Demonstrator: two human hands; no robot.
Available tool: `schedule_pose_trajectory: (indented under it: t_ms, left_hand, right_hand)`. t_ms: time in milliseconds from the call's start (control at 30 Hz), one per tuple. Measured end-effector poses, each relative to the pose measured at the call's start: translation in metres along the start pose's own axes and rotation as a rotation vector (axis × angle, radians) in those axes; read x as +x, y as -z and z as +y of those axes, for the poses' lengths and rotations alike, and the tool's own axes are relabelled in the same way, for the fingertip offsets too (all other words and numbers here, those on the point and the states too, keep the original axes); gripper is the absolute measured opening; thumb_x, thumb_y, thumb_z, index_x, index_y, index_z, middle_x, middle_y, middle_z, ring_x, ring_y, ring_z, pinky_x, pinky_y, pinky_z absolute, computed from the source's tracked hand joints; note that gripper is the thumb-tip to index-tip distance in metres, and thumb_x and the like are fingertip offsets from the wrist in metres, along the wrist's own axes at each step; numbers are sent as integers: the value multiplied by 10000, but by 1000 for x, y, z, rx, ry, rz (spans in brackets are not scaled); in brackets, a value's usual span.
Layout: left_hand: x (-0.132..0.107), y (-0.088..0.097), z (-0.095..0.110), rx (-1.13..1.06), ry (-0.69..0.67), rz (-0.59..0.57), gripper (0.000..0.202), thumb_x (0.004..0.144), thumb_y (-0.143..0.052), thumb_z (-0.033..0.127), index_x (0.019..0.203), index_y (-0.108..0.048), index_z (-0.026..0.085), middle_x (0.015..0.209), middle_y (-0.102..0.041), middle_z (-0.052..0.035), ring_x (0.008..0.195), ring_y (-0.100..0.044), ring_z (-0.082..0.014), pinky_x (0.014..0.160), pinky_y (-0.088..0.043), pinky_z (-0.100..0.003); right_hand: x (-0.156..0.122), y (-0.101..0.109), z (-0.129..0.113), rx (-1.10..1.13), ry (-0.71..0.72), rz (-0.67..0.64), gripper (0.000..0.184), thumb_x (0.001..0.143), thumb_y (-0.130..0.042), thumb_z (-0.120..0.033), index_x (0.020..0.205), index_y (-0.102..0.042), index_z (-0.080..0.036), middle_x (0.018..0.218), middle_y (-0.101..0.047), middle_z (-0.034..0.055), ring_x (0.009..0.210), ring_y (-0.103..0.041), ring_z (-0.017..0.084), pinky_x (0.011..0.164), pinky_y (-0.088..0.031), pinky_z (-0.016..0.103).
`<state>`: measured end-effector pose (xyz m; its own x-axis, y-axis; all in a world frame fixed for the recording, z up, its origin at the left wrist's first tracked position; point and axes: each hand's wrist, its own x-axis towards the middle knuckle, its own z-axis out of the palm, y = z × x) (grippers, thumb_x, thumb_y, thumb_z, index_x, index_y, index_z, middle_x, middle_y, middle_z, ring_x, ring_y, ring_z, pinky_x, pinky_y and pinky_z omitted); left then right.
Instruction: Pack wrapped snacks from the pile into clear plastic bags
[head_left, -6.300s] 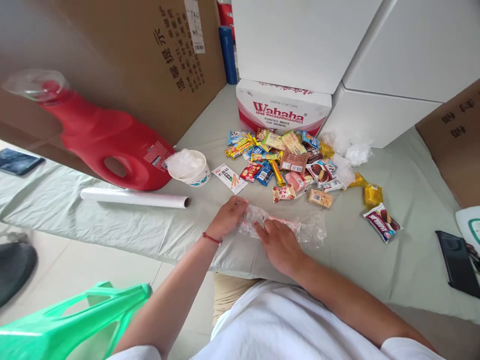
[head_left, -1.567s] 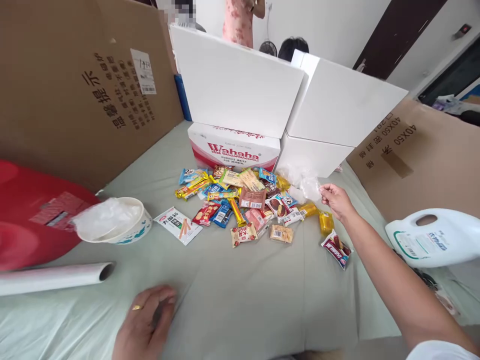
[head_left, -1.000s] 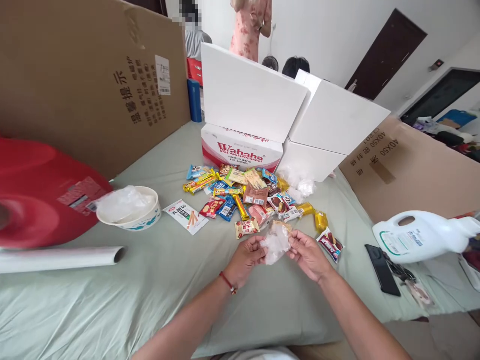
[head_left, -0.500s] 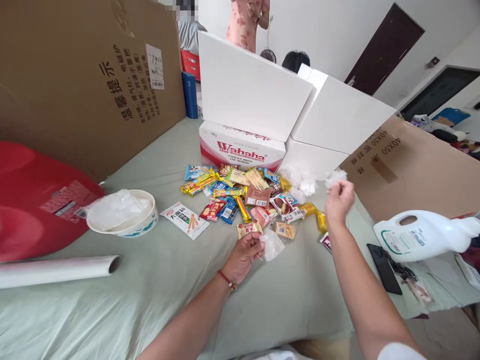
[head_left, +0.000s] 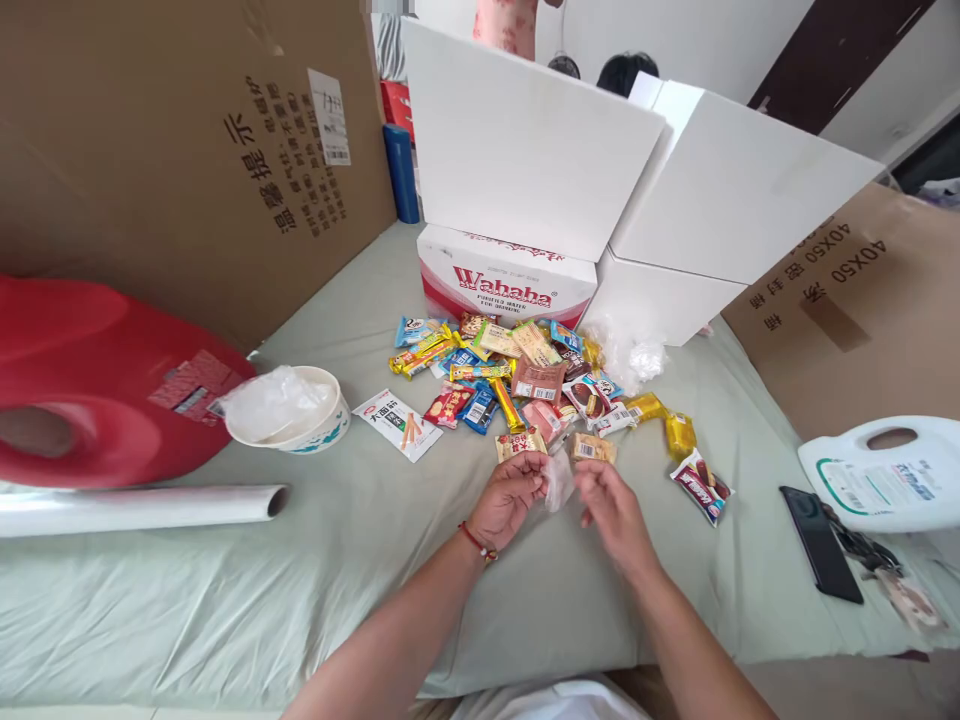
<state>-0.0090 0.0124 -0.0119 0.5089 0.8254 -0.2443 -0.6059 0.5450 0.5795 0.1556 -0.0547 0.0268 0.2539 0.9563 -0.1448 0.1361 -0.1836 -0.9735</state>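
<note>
My left hand [head_left: 516, 497] pinches a small clear plastic bag [head_left: 557, 480] between thumb and fingers, just above the cloth. My right hand [head_left: 609, 505] hovers at the bag's right side, its fingers loosely bent and apart, with nothing visible in them. Directly beyond the hands lie a cream-coloured snack packet [head_left: 521, 443] and a tan wrapped snack [head_left: 592, 448]. Behind these spreads a pile of small packaged snacks, among them a brown packet [head_left: 538, 380] and a red packet [head_left: 448, 403]. Crumpled clear plastic [head_left: 642, 362] rests at the pile's right end.
A Wahaha carton [head_left: 506, 285] and white boxes [head_left: 679, 185] stand behind the pile. On the left are a paper bowl [head_left: 319, 430] holding plastic, a red jug [head_left: 97, 390] and a white roll [head_left: 142, 508]. A white bottle [head_left: 892, 480] and a phone [head_left: 820, 545] lie right.
My right hand has let go of crumpled plastic near the white boxes and come back beside my left hand. The left still holds its bag. The camera view has shifted.
</note>
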Motion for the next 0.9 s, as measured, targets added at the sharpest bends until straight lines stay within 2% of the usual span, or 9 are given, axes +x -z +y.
schedule_pose_trajectory:
  t_ms: [133, 300, 367, 433, 500, 567, 667, 800, 900]
  left_hand:
    - [-3, -2, -2, 79, -18, -39, 338, 566, -847, 158, 887, -741, 144, 809, -673, -26, 691, -574, -110, 680, -447, -245]
    - [-7, -3, 5, 56, -64, -31, 399, 570, -839, 133, 926, -663, 177, 807, -657, 3, 665, -564, -96, 643, -431, -225]
    - [-9, -4, 7, 47, -33, -31, 373, 626, -848, 216, 932, -636, 186, 816, -650, 2, 643, -570, -97, 583, -409, -218]
    - [-11, -5, 7, 76, 42, -35, 352, 717, -830, 405, 874, -617, 172, 801, -638, -12, 616, -575, -101, 514, -374, -212]
    - [-12, -7, 5, 126, 108, -37, 480, 769, -755, 614, 835, -610, 161, 775, -628, -23, 584, -571, -104, 454, -332, -209]
    - [-13, -7, 3, 185, 126, -27, 549, 744, -751, 683, 826, -613, 158, 745, -622, -15, 541, -545, -93, 421, -292, -205]
    - [-12, -6, 3, 273, 53, 8, 490, 668, -869, 554, 786, -602, 161, 662, -593, 22, 503, -486, -69, 434, -264, -201]
    - [-13, -5, 1, 370, -110, 25, 439, 692, -873, 500, 745, -596, 164, 607, -542, 48, 534, -452, -68, 510, -306, -216]
    - [-14, -6, 0, 420, -167, -24, 408, 703, -876, 473, 750, -621, 158, 648, -560, 39, 577, -452, -74, 562, -350, -228]
  right_hand:
    - [9, -16, 2, 40, -6, -44, 367, 780, -779, -579, 894, -704, -239, 767, -654, 27, 678, -543, 181, 559, -449, 279]
    - [17, -3, -7, 195, 2, 71, 338, 744, -811, -536, 855, -699, -237, 700, -600, -10, 619, -495, 154, 588, -437, 284]
    - [13, 2, -7, 241, 5, 92, 329, 745, -815, -522, 875, -700, -242, 724, -604, -8, 638, -503, 156, 608, -449, 287]
    - [7, 4, -2, 253, 18, 73, 299, 767, -809, -498, 892, -710, -245, 739, -611, -7, 655, -515, 156, 638, -457, 292]
    - [3, 4, 4, 224, 54, 31, 247, 804, -791, -468, 902, -724, -251, 766, -624, -4, 681, -534, 158, 673, -459, 296]
    - [0, 3, 9, 147, 123, -21, 192, 839, -767, -440, 910, -744, -263, 826, -647, 8, 742, -566, 171, 720, -464, 305]
    - [-4, 4, 11, 18, 200, -88, 169, 870, -735, -434, 914, -759, -272, 918, -670, 30, 857, -601, 205, 795, -474, 326]
    - [-7, 4, 5, 24, 125, -79, 317, 933, -617, -532, 1101, -715, -282, 1010, -698, 46, 909, -621, 225, 818, -495, 344]
    - [-6, -2, -1, -29, 124, -62, 389, 839, -735, -534, 1121, -709, -267, 1050, -707, 49, 946, -622, 232, 820, -496, 336]
